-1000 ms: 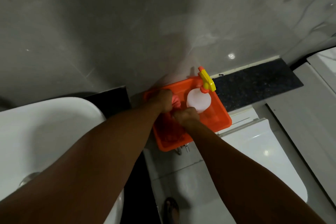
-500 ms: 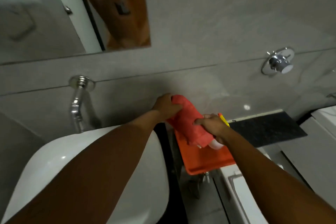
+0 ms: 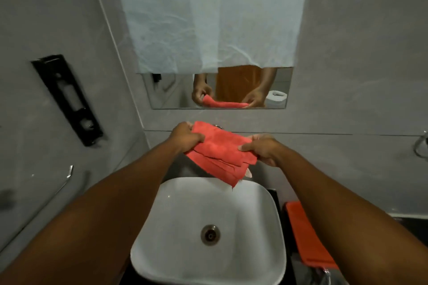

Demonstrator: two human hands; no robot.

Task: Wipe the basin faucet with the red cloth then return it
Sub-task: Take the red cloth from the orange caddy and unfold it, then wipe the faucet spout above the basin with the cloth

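Both my hands hold the folded red cloth (image 3: 220, 150) stretched between them, above the back rim of the white basin (image 3: 185, 261). My left hand (image 3: 186, 136) grips its left end and my right hand (image 3: 261, 149) pinches its right end. The cloth hides almost all of the wall faucet; only a sliver of its chrome wall plate (image 3: 217, 126) shows above the cloth. The orange tray (image 3: 303, 236) lies to the right of the basin, partly behind my right forearm.
A mirror (image 3: 231, 90) half covered by a white sheet hangs on the grey wall. A black holder (image 3: 67, 99) and a chrome bar (image 3: 67, 173) are on the left wall. A chrome fitting (image 3: 421, 146) sits at the far right. The drain (image 3: 210, 235) is in the basin's middle.
The cloth came out of the orange tray and moved left over the basin. It now spreads between both hands in front of the faucet. My view swung from the tray to the basin.
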